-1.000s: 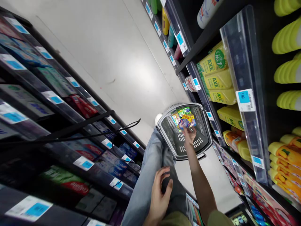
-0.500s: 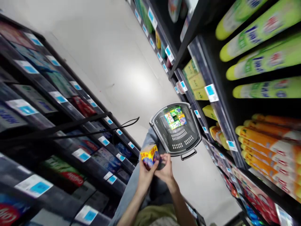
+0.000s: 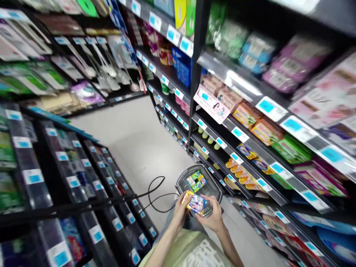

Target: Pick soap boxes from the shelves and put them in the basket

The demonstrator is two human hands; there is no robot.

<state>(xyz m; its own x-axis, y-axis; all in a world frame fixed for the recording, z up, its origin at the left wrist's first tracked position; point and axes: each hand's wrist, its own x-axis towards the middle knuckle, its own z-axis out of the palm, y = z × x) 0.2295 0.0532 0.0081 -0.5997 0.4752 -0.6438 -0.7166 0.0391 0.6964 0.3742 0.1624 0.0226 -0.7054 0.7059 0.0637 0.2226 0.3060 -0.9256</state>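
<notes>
Between my two hands is a small yellow-and-blue packet (image 3: 196,203), shaped like a wrapped bar of soap, with its printed face turned up. My left hand (image 3: 180,208) grips its left end, thumb along the near side. At the right end, the fingers of my right hand (image 3: 212,214) close around the packet's edge. Just beyond, a dark grey shopping basket (image 3: 214,181) stands on the floor, partly covered by my hands. Inside it lie several colourful packets (image 3: 197,180), mostly green, set in a square.
Shelves (image 3: 239,135) with soap boxes (image 3: 265,130) and orange bottles (image 3: 240,173) rise on my right. A dark shelf rack (image 3: 66,204) stands at left, with a black cable (image 3: 151,191) looping out of it. Pale floor (image 3: 125,137) runs between them toward hanging utensils (image 3: 94,61).
My view has tilted up, showing more of the aisle and shelves. The packet has turned from upright in my left hand to lying level, with my right hand now on its other end.
</notes>
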